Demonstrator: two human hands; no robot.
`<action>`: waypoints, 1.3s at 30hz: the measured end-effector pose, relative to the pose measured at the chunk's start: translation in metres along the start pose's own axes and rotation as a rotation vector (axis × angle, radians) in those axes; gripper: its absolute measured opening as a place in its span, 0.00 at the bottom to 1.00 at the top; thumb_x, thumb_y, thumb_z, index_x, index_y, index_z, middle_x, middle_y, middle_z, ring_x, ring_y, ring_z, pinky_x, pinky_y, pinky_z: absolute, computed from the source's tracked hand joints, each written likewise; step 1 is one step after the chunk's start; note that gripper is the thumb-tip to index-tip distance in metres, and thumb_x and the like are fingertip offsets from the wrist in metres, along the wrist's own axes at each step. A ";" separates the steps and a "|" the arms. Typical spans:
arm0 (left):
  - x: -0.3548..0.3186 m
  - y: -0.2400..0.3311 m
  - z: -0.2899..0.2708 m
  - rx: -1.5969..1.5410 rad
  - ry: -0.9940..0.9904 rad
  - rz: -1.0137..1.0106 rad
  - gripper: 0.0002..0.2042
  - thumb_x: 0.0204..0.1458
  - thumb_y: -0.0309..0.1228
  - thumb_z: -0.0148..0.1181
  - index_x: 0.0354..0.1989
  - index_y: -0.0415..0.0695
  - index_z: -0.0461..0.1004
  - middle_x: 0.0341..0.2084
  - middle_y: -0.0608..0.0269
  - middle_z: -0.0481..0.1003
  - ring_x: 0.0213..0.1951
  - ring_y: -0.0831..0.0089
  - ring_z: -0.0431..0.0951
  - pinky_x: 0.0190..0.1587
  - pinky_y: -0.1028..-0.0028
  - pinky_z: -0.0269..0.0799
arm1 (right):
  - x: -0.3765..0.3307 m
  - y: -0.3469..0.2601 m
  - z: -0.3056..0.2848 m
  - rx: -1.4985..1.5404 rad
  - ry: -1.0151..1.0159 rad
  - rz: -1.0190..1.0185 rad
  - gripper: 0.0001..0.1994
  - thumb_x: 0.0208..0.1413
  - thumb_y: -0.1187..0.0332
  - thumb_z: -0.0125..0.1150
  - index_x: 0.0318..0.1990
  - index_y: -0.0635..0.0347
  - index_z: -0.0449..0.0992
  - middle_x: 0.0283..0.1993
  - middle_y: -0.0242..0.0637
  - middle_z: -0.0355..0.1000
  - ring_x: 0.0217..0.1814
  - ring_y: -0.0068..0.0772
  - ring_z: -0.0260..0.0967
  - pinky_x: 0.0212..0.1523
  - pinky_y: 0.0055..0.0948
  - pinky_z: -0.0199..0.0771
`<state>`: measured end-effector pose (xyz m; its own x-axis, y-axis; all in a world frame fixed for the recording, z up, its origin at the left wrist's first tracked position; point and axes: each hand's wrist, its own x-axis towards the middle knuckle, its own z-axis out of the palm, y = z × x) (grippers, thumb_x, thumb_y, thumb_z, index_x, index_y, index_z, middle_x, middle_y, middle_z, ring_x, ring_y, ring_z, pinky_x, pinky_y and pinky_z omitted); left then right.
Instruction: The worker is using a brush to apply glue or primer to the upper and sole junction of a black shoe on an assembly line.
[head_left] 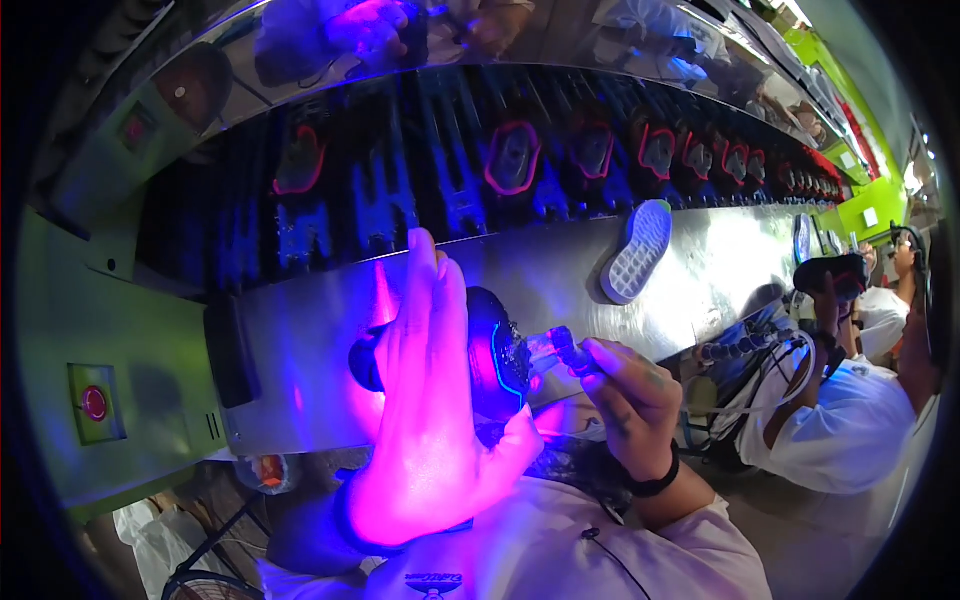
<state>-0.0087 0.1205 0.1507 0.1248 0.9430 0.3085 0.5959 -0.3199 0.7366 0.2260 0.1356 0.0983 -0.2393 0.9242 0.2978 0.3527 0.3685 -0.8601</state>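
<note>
Under strong violet light, my left hand [425, 410] is wrapped along a dark shoe upper [487, 350], its fingers long and straight and its thumb at the near side. The upper is tilted over the bench, and much of it is hidden behind my hand. A blue line of light runs along its edge. Pinched between the thumb and fingers of my right hand [635, 395] is a small brush [560, 348] with a dark end and a paler part. The brush's paler end meets the upper's rough, glistening edge.
A pale shoe sole [638, 252] lies on the metal bench [560, 265]. Beyond it, a dark rack carries several shoe uppers [512, 158] outlined in pink. At left stands a green cabinet with a red button [93, 403]. People [850, 390] in pale shirts work at right.
</note>
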 end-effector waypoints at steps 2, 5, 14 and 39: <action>-0.006 0.001 0.005 0.016 -0.014 -0.023 0.54 0.43 0.27 0.69 0.77 0.30 0.40 0.77 0.31 0.43 0.75 0.38 0.51 0.73 0.51 0.52 | 0.005 -0.015 -0.005 0.049 0.017 0.012 0.20 0.57 0.78 0.69 0.58 0.64 0.80 0.49 0.50 0.82 0.46 0.40 0.82 0.49 0.30 0.77; -0.013 -0.002 0.017 0.026 0.027 0.108 0.54 0.43 0.26 0.68 0.77 0.28 0.40 0.76 0.28 0.41 0.75 0.34 0.51 0.73 0.49 0.52 | 0.006 -0.038 -0.017 0.047 0.007 0.060 0.19 0.57 0.78 0.68 0.57 0.64 0.81 0.48 0.50 0.82 0.44 0.39 0.81 0.46 0.30 0.77; -0.009 0.005 0.040 0.111 0.128 0.253 0.49 0.40 0.24 0.63 0.73 0.21 0.45 0.71 0.13 0.42 0.64 0.27 0.63 0.58 0.40 0.61 | -0.002 -0.050 -0.040 -0.247 0.011 -0.115 0.19 0.54 0.81 0.68 0.55 0.64 0.82 0.47 0.50 0.82 0.40 0.43 0.80 0.43 0.34 0.79; -0.091 -0.068 -0.001 -0.800 -0.004 -0.296 0.60 0.44 0.34 0.80 0.77 0.35 0.37 0.65 0.46 0.62 0.67 0.58 0.67 0.68 0.57 0.65 | 0.002 -0.019 0.034 0.206 -0.175 -0.062 0.18 0.60 0.74 0.68 0.58 0.58 0.82 0.49 0.41 0.81 0.46 0.35 0.79 0.47 0.33 0.80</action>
<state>-0.0609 0.0563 0.0732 0.0558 0.9978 0.0353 -0.1354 -0.0275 0.9904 0.1881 0.1272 0.1011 -0.4139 0.8622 0.2921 0.1449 0.3792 -0.9139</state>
